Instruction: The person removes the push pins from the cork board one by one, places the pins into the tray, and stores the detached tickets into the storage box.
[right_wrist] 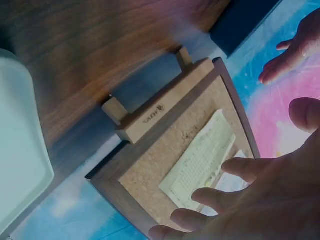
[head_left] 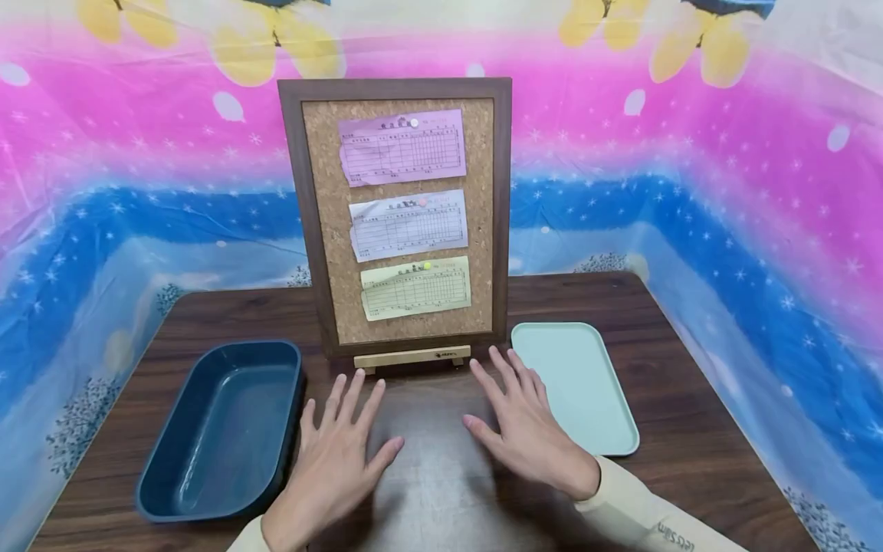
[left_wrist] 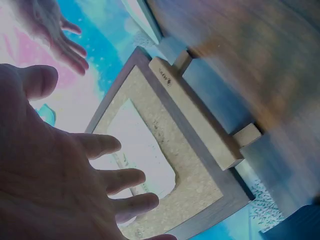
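Note:
A framed cork board (head_left: 483,230) leans upright on a small wooden easel (head_left: 412,357) at the back of the table. Three paper slips are pinned on it: a purple slip (head_left: 403,157) on top, a white slip (head_left: 410,230) in the middle and a yellow slip (head_left: 417,295) at the bottom, each with a push pin. My left hand (head_left: 338,452) is spread, palm down, between the dark blue bin and the middle of the table, holding nothing. With its fingers extended towards the board, my right hand (head_left: 520,429) overlaps the edge of the pale green tray in the head view and holds nothing.
A deep dark blue bin (head_left: 290,360) stands on the left of the wooden table (head_left: 683,429). The shallow pale green tray (head_left: 586,383) lies on the right. Patterned cloth (head_left: 586,138) hangs around the table's back and sides.

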